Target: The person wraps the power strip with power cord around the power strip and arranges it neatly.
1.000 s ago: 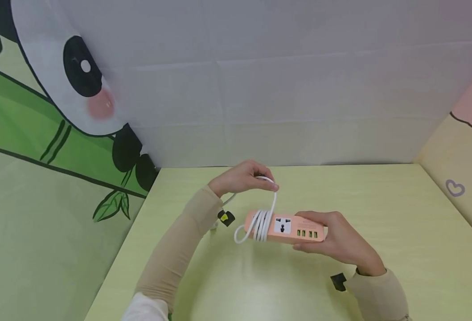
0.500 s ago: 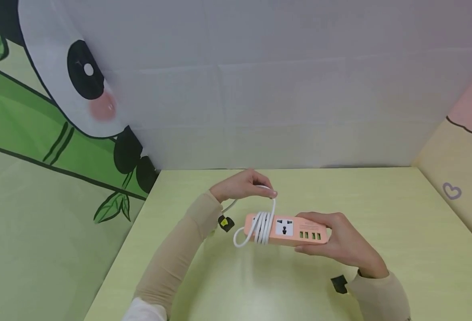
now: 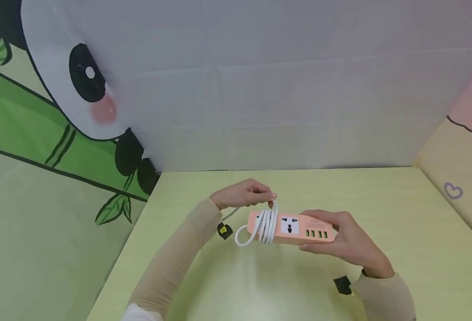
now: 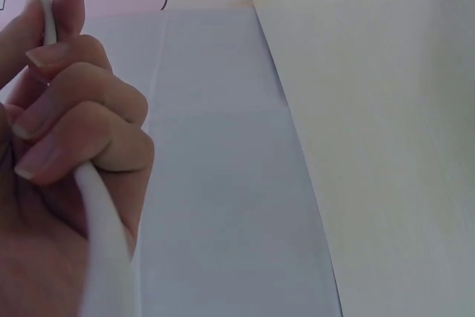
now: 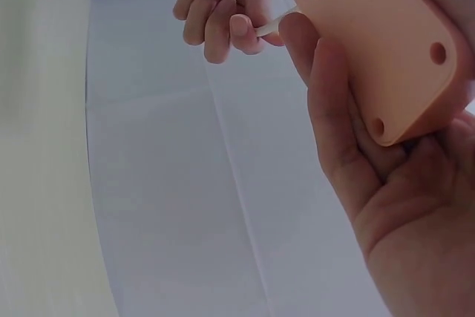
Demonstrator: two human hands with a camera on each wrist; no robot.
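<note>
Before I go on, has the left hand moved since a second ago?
Yes, down the head view: the left hand overlapped the table's back edge then, and now shows wholly below it, closer to the power strip.

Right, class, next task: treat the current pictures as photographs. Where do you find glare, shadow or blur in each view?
Head view: pale glare on the tabletop near the bottom edge, with soft-edged shadows below the power strip; left wrist view: the white cord looks blurred towards the bottom edge; right wrist view: dimmer, greyer light, with the power strip's underside free of glare.
</note>
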